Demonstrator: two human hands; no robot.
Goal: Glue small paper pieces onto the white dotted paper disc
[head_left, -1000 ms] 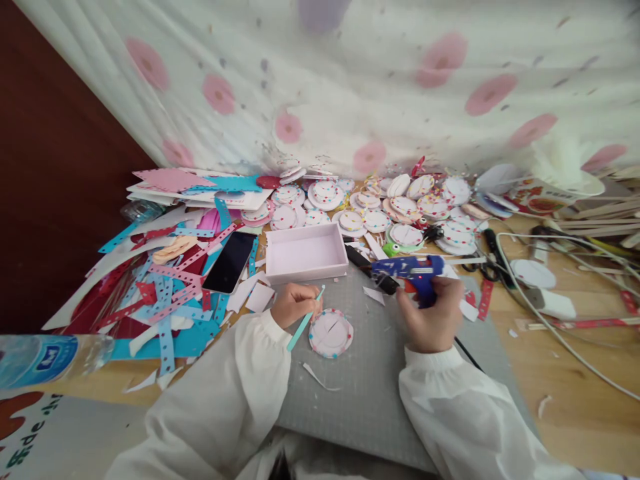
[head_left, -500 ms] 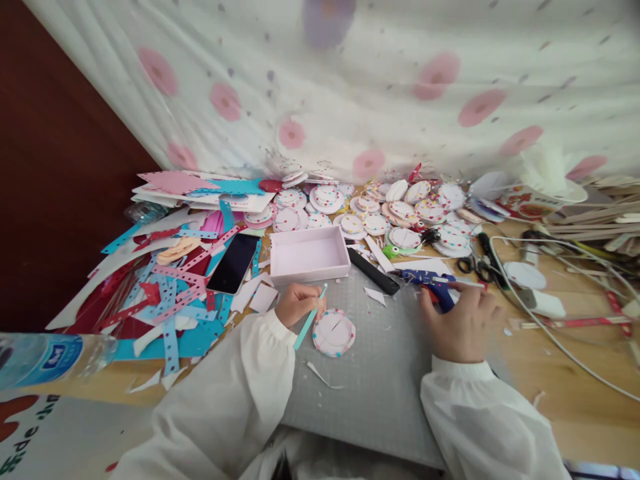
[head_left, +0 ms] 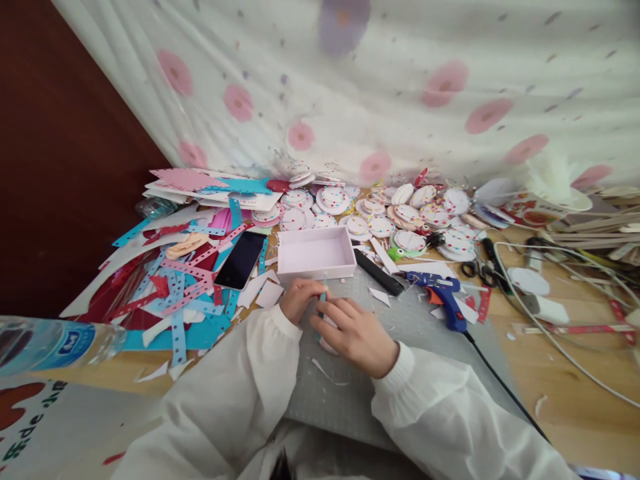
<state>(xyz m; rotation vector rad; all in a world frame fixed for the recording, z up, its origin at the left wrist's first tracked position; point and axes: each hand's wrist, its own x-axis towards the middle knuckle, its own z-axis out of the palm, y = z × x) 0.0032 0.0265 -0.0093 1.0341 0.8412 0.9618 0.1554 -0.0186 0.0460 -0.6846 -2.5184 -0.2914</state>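
A thin teal stick [head_left: 323, 293] stands between the two hands near the front edge of the grey cutting mat [head_left: 400, 373], just in front of the shallow pink box [head_left: 315, 253]. The left hand [head_left: 299, 299] pinches the stick between thumb and fingers, fingers curled around it. The right hand [head_left: 356, 335] lies palm down over the paper disc [head_left: 325, 343], covering nearly all of it; only a small pale edge shows under the hand. Its fingers are stretched forward and meet the stick and the left fingertips, but whether they grip the stick or only press on the disc cannot be told. Both arms wear white sleeves.

To the right of the hands, a blue glue gun [head_left: 440, 293] lies on the mat, apart from both hands, its black cord trailing toward the near edge. A black bar-shaped tool [head_left: 376, 272] lies between the glue gun and the box. Behind the box a heap of dotted paper discs [head_left: 380, 213] spreads along the curtain. Left of the box a dark phone [head_left: 241, 260] rests on a litter of blue, pink and red punched paper strips [head_left: 175, 293]. A pair of scissors [head_left: 477, 269] and white cables [head_left: 550, 320] lie on the wooden table [head_left: 575, 407] at the right. A plastic water bottle [head_left: 55, 343] lies on its side at the far left
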